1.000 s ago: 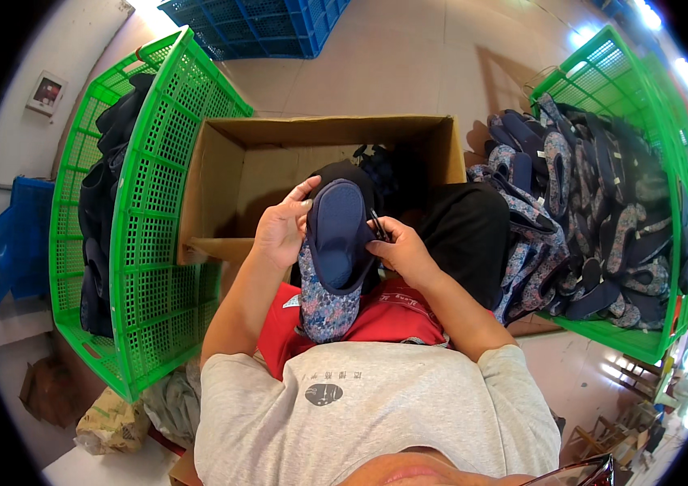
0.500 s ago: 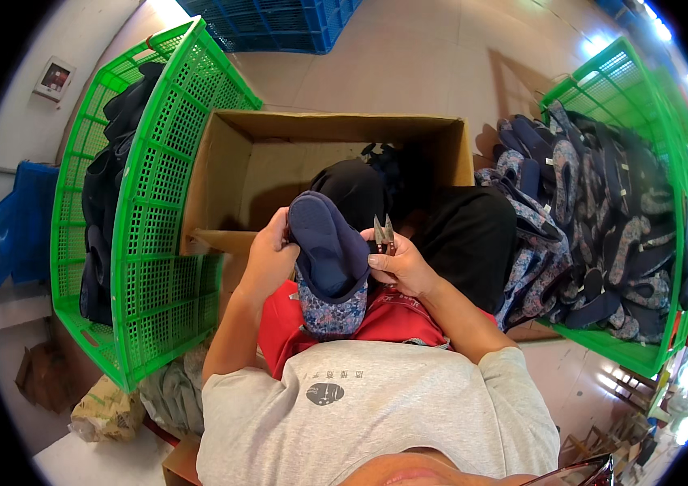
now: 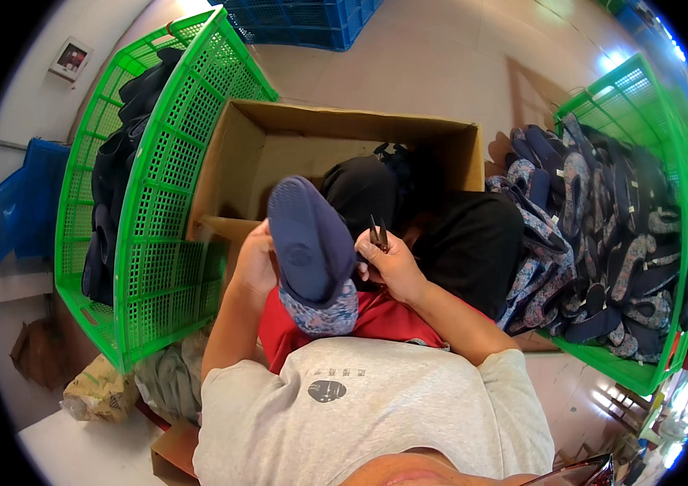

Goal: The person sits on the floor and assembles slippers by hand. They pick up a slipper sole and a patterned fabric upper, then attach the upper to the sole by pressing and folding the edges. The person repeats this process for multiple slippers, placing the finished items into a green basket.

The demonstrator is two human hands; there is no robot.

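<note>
A navy slipper (image 3: pixel 311 243) with a floral-patterned part at its near end is held up above my lap. My left hand (image 3: pixel 257 259) grips it along its left side, and some of those fingers are hidden behind it. To the right of the slipper, my right hand (image 3: pixel 396 266) is closed round a small pair of thread snips (image 3: pixel 378 235), blades pointing away from me. The right fingertips are close to the slipper's edge; whether they touch it I cannot tell. Red cloth (image 3: pixel 396 312) covers my lap under both hands.
An open cardboard box (image 3: pixel 360 115) stands beyond my knees, with dark items inside. On the left is a green crate (image 3: pixel 167 194) of dark slippers; on the right, another green crate (image 3: pixel 615 85) is heaped with floral and navy slippers. A blue crate (image 3: pixel 311 24) is farther off.
The slipper has tilted and shifted slightly left and away from me, showing more of a smooth navy face and less of the floral part. The snips stay in my right hand, their blades turned.
</note>
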